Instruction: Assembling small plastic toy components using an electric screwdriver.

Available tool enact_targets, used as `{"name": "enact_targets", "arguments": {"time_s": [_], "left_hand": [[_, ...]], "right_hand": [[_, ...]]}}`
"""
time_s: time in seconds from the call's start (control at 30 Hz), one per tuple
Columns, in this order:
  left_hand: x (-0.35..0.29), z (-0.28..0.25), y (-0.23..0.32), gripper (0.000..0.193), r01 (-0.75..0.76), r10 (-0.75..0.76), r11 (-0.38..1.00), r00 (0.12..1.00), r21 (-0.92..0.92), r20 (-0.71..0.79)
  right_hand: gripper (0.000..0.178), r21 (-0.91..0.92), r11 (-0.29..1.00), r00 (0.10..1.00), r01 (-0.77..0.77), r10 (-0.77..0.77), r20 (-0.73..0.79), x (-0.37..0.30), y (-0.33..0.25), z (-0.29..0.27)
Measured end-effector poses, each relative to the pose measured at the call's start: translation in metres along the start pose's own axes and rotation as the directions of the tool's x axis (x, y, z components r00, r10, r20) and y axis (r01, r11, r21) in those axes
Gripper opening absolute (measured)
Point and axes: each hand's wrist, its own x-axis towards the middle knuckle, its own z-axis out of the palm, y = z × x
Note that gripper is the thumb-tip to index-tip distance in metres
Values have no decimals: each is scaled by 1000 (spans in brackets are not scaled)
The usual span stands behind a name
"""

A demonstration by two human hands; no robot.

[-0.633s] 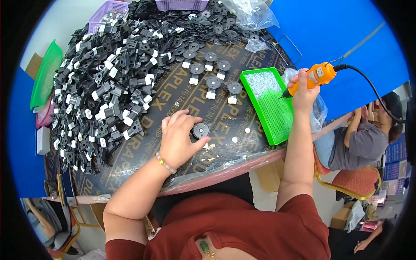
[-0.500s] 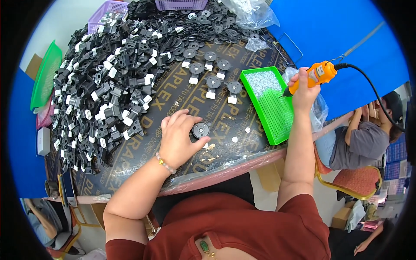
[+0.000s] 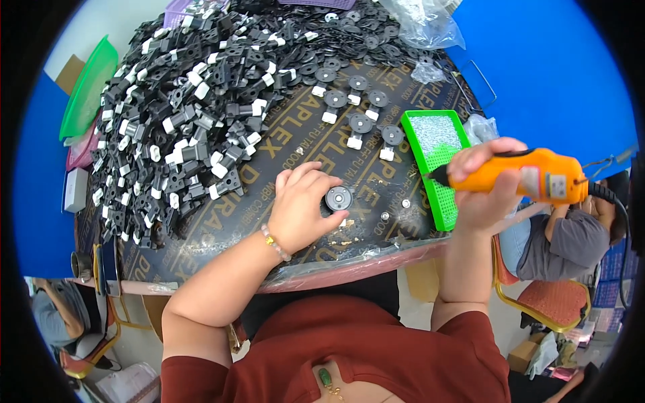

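Note:
My left hand [image 3: 299, 209] curls its thumb and index finger round a black round disc part [image 3: 338, 197] lying on the table. A bit of white shows under the disc near my thumb. My right hand [image 3: 485, 187] is wrapped round an orange electric screwdriver [image 3: 537, 178]. Its black nose points left, over the near part of a green tray [image 3: 441, 208]. Small silvery pieces, probably screws, fill the tray's far end [image 3: 435, 129]. Several finished-looking disc parts [image 3: 360, 123] with white ends stand in loose rows beyond my left hand.
A big heap of black-and-white plastic parts [image 3: 181, 127] covers the table's left side. Black discs [image 3: 366, 40] pile up at the back. Clear plastic bags [image 3: 423, 23] lie at the far right. Two small round pieces [image 3: 385, 216] rest near the tray. The screwdriver's cable [image 3: 615, 201] trails right.
My right hand has turned the screwdriver from slanting up to nearly level and lowered it nearer me. My left hand stays at the disc. The whole view has shifted a little.

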Motion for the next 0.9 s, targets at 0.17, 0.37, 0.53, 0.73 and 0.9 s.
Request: {"name": "enact_targets", "arguments": {"time_s": [0.17,0.37,0.53,0.73,0.9], "left_hand": [[-2,3,-4,46,-11,11,1000,999,-1,-35],[-2,5,-4,47,-20,20,1000,998,13,-59],[-3,5,-5,46,-32,33,999,997,15,-73],[-3,3,-3,48,-6,7,1000,1000,17,-29],[-3,4,-4,46,-13,14,1000,999,17,-51]], "right_hand": [[50,247,936,966,-250,224,131,-32,17,59],[49,289,914,956,-284,248,154,-40,36,70],[49,246,924,955,-294,272,118,-42,41,70],[48,212,939,960,-270,245,138,-40,40,68],[48,242,925,953,-292,261,154,-42,39,71]]}}
